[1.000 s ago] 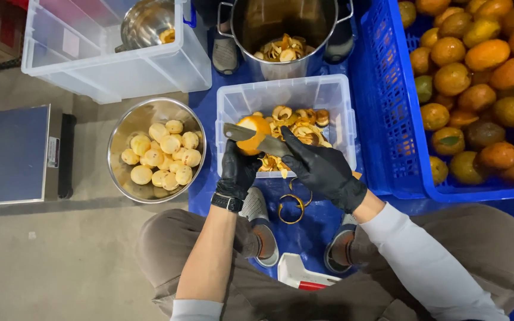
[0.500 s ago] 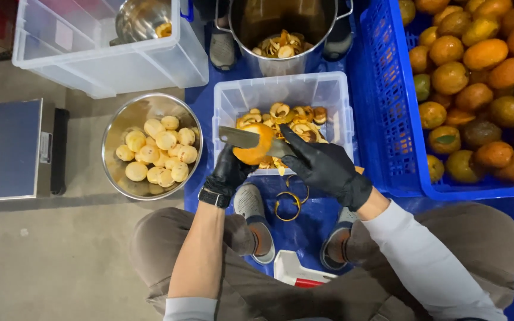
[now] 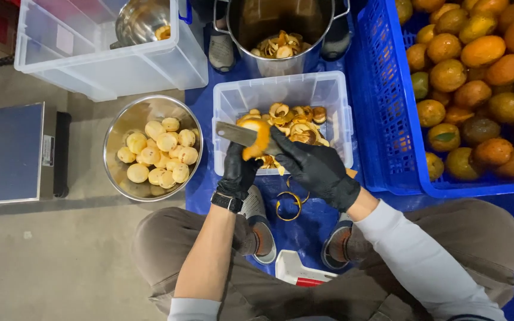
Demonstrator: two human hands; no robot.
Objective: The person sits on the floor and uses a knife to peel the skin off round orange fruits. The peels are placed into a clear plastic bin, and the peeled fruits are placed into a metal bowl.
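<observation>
Orange (image 3: pixel 257 138) over clear bin (image 3: pixel 340 104); steel bowl (image 3: pixel 117 128) left, blue crate (image 3: pixel 382 137) right.

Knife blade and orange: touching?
Touching. The head view shows the knife blade lying against the orange held in the left hand, with no gap.

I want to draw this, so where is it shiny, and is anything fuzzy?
Head view: glare on the round steel bowl of peeled fruit and the tall steel pot; the knife blade by the black-gloved left hand looks sharp; edges bend slightly.
</observation>
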